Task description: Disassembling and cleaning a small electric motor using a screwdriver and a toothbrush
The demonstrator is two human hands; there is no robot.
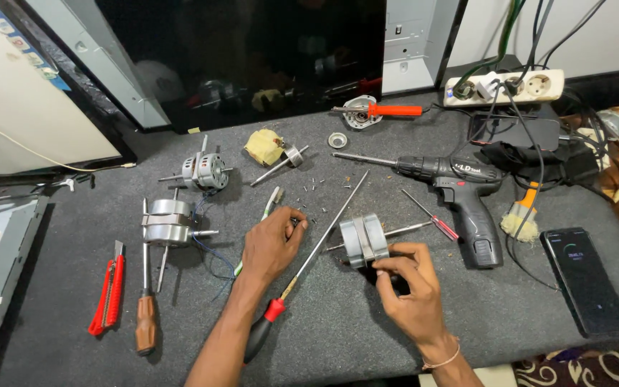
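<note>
My right hand grips a small silver electric motor with a shaft sticking out to the right, resting on the dark grey mat. My left hand lies just left of it, fingers curled over a small dark part near some tiny screws; what it holds is hidden. A long screwdriver with a black and red handle lies slanted between my hands, partly under my left wrist.
Two more motors lie at left, with a wooden-handled screwdriver and a red utility knife. A black cordless drill, a small red screwdriver, a brush, a phone and a power strip sit at right.
</note>
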